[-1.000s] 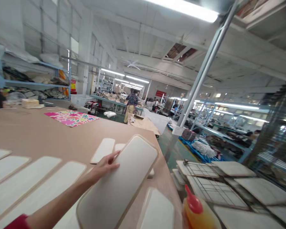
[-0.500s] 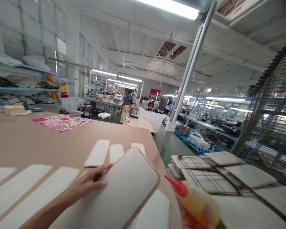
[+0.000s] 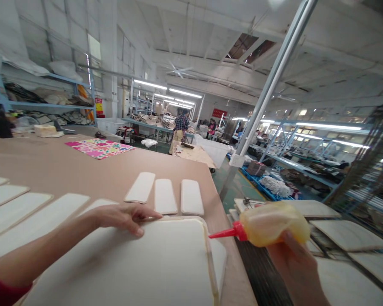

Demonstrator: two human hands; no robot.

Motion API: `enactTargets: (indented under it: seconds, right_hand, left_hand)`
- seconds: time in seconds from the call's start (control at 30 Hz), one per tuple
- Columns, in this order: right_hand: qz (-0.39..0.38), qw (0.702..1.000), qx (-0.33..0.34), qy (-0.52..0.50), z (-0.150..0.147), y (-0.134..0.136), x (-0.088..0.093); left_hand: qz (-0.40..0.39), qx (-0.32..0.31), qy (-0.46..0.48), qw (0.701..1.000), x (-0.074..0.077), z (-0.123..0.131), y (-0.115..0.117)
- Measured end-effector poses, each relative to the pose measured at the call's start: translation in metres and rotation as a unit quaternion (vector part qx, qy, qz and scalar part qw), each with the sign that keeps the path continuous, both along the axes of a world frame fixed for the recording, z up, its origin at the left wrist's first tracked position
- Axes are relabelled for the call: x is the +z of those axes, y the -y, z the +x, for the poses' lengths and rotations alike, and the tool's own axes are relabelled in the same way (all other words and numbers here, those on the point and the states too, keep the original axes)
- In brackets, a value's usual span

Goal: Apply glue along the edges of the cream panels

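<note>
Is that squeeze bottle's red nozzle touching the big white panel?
Cannot tell. The head view shows the red nozzle with its tip right by the white panel's edge, but depth between them is unclear.

1. Left hand (image 3: pixel 130 219): at the far edge of the held board (image 3: pixel 140 263), which extends toward the viewer.
2. Right hand (image 3: pixel 295 259): around the bottle (image 3: pixel 271 225), right of the held board; nozzle (image 3: pixel 225 233) pointing left, its tip at that board's right edge, contact indiscernible.
3. Three boards (image 3: pixel 166 195): on the table (image 3: pixel 98 174), just beyond the left hand, mostly to its right.
4. Row of boards (image 3: pixel 15 212): on the table, left of the left hand.
5. Sheet (image 3: pixel 100 147): on the table, well beyond the left hand.
6. Stacked boards (image 3: pixel 349 233): off the table, behind and right of the right hand.
7. Post (image 3: pixel 258 110): beyond the bottle, past the table's edge.
</note>
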State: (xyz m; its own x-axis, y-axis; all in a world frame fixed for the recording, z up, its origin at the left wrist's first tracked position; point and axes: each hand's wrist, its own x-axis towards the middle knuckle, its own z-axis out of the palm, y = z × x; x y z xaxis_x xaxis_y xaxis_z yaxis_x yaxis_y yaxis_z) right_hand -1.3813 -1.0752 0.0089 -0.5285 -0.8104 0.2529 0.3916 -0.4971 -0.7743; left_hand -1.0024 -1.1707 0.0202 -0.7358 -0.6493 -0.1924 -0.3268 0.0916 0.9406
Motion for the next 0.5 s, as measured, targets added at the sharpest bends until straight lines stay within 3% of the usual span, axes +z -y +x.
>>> enactTargets:
  seconds: [0.07,0.2,0.37,0.5]
  right_hand:
    - [-0.006,0.999,0.027,-0.027,-0.003,0.001,0.001]
    - [0.001,0.997,0.039,-0.062,-0.009,0.002,-0.001]
    - [0.002,0.996,0.039,-0.076,-0.012,-0.001,-0.003]
    - [-0.004,0.987,0.121,-0.107,-0.015,-0.008,-0.006]
  left_hand:
    - [-0.011,-0.060,0.026,0.998,0.001,0.002,0.001]
    - [0.022,-0.087,0.021,0.996,0.003,0.002,-0.001]
    - [0.030,-0.036,-0.008,0.999,0.002,0.001,-0.006]
    - [-0.021,0.046,-0.067,0.996,-0.005,0.004,-0.002]
